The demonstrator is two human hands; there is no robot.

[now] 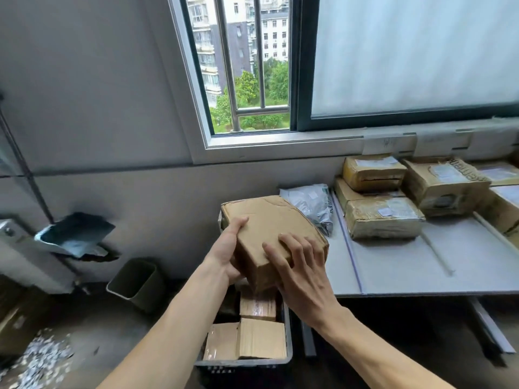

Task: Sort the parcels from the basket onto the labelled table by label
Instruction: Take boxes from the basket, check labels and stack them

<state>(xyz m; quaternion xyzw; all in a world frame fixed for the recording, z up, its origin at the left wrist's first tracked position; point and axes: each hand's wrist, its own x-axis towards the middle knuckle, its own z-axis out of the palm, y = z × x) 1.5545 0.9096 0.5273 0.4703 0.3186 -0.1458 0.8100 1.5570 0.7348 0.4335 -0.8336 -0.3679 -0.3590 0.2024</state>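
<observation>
I hold a plain brown cardboard parcel (pixel 269 223) up above the basket (pixel 247 363), its bare side facing me. My left hand (pixel 227 248) grips its left edge with the thumb on top. My right hand (pixel 300 265) rests over its near right corner, fingers spread and curved round it. In the dark plastic basket below lie several smaller cardboard parcels (pixel 259 339). The grey table (pixel 407 265) to the right carries several taped parcels (pixel 383 217) at its back, under paper labels (pixel 389 144) on the wall. A grey plastic mailer bag (pixel 311 204) lies at the table's left end.
A small grey bin (pixel 137 282) stands on the floor left of the basket. A blue-grey bag (pixel 75 234) hangs on a rack at the left. Shredded paper (pixel 42 357) litters the floor at bottom left. Thin rods (pixel 438 254) divide the tabletop into sections.
</observation>
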